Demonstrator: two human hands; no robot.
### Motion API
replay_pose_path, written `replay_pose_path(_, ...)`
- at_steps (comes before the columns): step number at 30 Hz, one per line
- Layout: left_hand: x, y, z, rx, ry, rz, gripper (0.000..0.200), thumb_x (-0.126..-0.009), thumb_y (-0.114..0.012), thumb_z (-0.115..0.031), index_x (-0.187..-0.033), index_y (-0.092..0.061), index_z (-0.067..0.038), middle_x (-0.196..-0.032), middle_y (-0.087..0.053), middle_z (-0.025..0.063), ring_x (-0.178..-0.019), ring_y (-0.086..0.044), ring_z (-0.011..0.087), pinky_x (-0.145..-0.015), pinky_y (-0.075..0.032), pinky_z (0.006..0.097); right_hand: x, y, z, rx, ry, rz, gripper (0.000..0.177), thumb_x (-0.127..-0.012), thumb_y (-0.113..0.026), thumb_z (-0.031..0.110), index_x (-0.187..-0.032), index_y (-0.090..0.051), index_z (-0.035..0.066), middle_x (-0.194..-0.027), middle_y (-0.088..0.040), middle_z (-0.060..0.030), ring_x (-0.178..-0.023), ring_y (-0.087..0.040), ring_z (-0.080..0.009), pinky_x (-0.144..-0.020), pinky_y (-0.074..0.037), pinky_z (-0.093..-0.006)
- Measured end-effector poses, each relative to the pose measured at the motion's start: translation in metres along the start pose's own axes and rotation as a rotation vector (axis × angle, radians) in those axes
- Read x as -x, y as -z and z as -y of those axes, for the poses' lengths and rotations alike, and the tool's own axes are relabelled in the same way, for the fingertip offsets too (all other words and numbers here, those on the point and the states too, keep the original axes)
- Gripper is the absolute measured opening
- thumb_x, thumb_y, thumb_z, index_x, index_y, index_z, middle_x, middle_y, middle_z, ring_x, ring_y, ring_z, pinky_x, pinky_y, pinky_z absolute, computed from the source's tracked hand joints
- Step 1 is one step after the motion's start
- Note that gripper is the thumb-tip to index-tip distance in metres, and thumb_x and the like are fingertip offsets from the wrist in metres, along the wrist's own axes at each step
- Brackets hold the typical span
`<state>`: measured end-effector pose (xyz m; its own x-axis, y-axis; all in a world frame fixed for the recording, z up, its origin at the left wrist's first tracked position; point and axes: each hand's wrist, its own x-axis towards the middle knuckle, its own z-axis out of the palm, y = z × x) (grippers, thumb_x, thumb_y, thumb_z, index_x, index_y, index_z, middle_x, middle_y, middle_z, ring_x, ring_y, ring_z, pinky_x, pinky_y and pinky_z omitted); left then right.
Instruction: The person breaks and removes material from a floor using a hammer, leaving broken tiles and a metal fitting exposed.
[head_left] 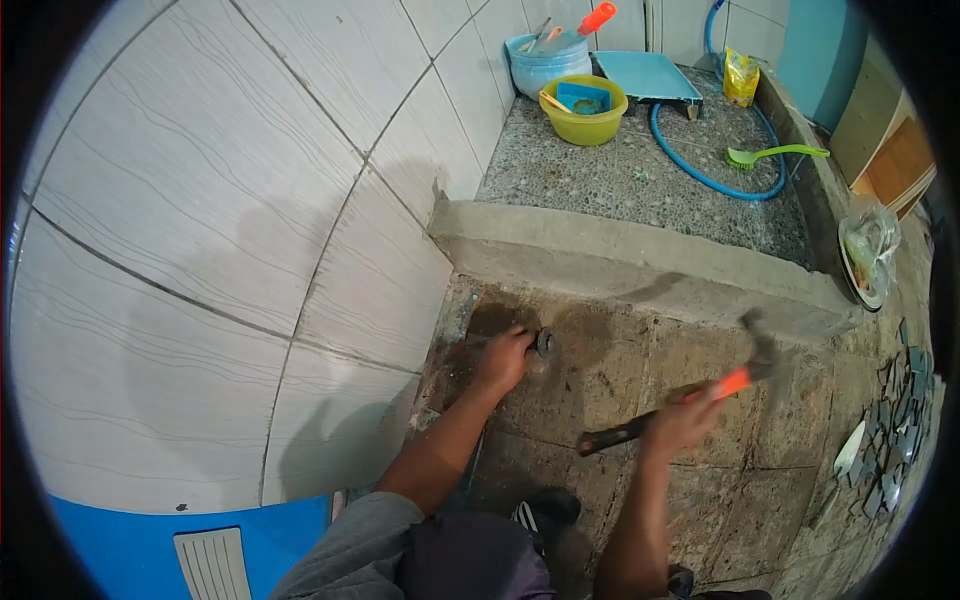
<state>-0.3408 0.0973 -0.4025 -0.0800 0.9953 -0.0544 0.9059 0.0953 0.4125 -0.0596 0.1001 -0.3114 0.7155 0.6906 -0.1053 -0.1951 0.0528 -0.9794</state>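
Gripping a claw-type hammer with an orange-and-black handle [736, 381], the right hand [682, 424] is closed above the stained brown tiled floor [595, 400]. The left hand [504, 360] closes on a small dark rounded object [544, 343], type not discernible, near the grey concrete curb [640, 256]. Broken dark shards [903, 430] lie on the floor at far right. The hammer's head is blurred.
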Motion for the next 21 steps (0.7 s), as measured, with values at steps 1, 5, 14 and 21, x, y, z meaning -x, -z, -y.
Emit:
replay_pose_path(1,-0.001,-0.003,0.003,-0.003,-0.008,-0.012,0.036,-0.086,-0.074,-0.013,-0.120,-0.070,-0.003,-0.133,-0.063,0.0187,-0.115,-0.063,0.0390,-0.098,-0.053,0.0477,0.022,0.003,-0.031,0.214,-0.037,0.134,0.036,-0.109,-0.044,0.038,-0.096,-0.055,0.006,-0.076,-0.054,-0.0056,-0.063,-0.051,-0.0140,-0.054,-0.043,-0.0302)
replay_pose_path(5,0.004,0.001,0.012,-0.077,-0.036,0.030,0.039,-0.080,-0.074,-0.009,-0.118,-0.070,-0.003,-0.131,-0.064,0.0198,-0.115,-0.063,0.0383,-0.098,-0.052,0.0472,0.095,0.008,-0.092,0.887,-0.095,0.924,0.045,-0.105,-0.048,0.038,-0.102,-0.061,-0.005,-0.089,-0.066,-0.0257,-0.082,-0.064,-0.0431,-0.074,-0.049,-0.0495)
replay_pose_path(14,0.052,-0.013,0.016,-0.027,-0.111,-0.038,0.030,-0.084,-0.062,-0.004,-0.113,-0.071,-0.004,-0.127,-0.065,0.0195,-0.113,-0.064,0.0378,-0.094,-0.054,0.0464,0.109,0.045,-0.150,0.721,-0.308,0.827,0.046,-0.107,-0.048,0.040,-0.107,-0.061,-0.004,-0.081,-0.064,-0.0208,-0.076,-0.063,-0.0347,-0.071,-0.049,-0.0461)
replay_pose_path(21,0.051,0.011,-0.043,0.080,-0.288,0.101,0.030,-0.085,-0.061,-0.003,-0.114,-0.069,-0.002,-0.117,-0.065,0.0165,-0.105,-0.065,0.0386,-0.087,-0.054,0.0485,0.028,0.032,-0.096,0.502,-0.446,0.489,0.041,-0.109,-0.045,0.041,-0.094,-0.053,0.004,-0.069,-0.050,-0.0018,-0.058,-0.047,-0.0156,-0.054,-0.039,-0.0358)
